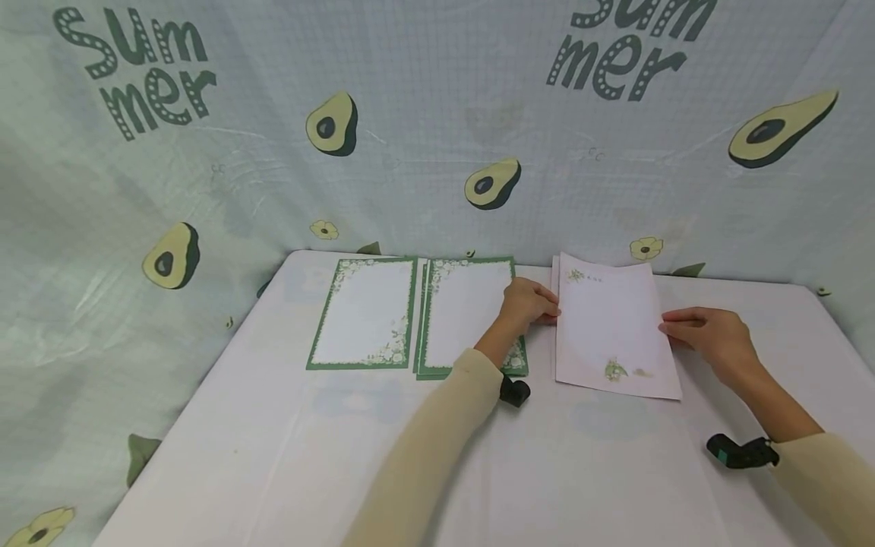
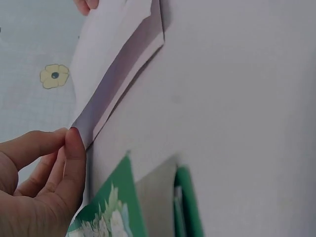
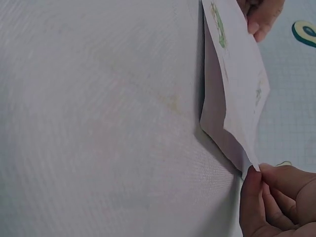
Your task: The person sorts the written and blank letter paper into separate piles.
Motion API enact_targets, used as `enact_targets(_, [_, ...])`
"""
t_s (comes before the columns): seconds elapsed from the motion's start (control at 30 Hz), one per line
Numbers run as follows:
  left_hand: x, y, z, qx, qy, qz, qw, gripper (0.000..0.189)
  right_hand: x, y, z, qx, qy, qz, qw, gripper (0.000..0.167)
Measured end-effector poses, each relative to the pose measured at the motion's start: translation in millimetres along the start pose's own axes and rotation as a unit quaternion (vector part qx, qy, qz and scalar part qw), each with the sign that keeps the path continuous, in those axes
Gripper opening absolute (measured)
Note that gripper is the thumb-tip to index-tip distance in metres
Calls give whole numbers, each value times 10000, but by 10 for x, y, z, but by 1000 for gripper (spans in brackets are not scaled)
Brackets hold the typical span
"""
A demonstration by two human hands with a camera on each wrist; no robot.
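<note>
Pale pink sheet [image 1: 611, 327]: appeared to be thin paper, matt and smooth, its floral print flush with the face. Green-bordered sheets [image 1: 362, 315]: looked like paper or thin card, smooth and matt. Surface [image 1: 342, 471]: had a white covering, dull, finely ribbed in the right wrist view; cloth or plastic could not be told. Backdrop [image 1: 410, 76]: was thin printed sheeting, finely gridded, creased, slightly glossy along folds. Sleeves [image 1: 424, 456]: were soft-looking matt cloth. Wrist devices [image 1: 741, 454]: seemed black plastic.
</note>
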State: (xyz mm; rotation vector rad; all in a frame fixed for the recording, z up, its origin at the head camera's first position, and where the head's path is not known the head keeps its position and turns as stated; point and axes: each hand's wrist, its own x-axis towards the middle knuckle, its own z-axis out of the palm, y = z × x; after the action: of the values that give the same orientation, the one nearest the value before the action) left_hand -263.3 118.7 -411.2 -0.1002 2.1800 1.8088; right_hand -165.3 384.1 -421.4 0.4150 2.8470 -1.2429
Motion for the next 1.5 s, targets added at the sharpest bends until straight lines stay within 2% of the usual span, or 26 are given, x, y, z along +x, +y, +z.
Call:
enact_targets(0.33, [-7, 7, -31, 67, -96, -57, 9999, 9, 33, -6, 33, -152, 27, 25, 9999, 48])
enact_targets(0.67, [-25, 73, -80, 357, -167, -41, 9992, 4, 58, 18, 23, 114, -124, 101, 9998, 48])
enact_targets(0.73, [-7, 78, -118, 526, -201, 74, 9984, 4, 53, 25, 14, 143, -162, 63, 9997, 49])
enact_targets(0.8, [22, 82, -152, 911, -229, 313, 9951, 6, 39, 27, 0, 189, -189, -1, 9996, 49])
enact_targets(0.83, [33, 89, -172, 1229, -262, 490, 9909, 9, 31, 29, -6, 191, -179, -48, 9996, 50])
enact_targets(0.9, [47, 111, -217, 1964, -314, 895, 9759, 13, 9, 27, -10, 85, -96, -147, 9998, 49])
enact_targets(1.0, [39, 173, -317, 3050, -364, 1378, 9416, 17, -22, -20, 6, -203, 101, -401, 9989, 42])
enact_targets(1.07, [31, 224, -416, 3479, -418, 1524, 9241, 18, -40, -77, 37, -445, 217, -657, 9966, 36])
enact_targets(1.17, [51, 283, -589, 3910, -436, 1618, 9050, 20, -67, -188, 90, -745, 293, -1104, 9907, 29])
enact_targets(1.3, [109, 305, -845, 4232, -316, 1652, 8903, 21, -100, -335, 177, -930, 245, -1487, 9842, 24])
enact_targets(1.37, [130, 297, -974, 4350, -294, 1568, 8862, 23, -111, -402, 228, -933, 183, -1619, 9822, 22])
enact_targets(1.5, [124, 257, -1226, 4479, -220, 1382, 8831, 24, -103, -524, 356, -874, 85, -1839, 9790, 18])
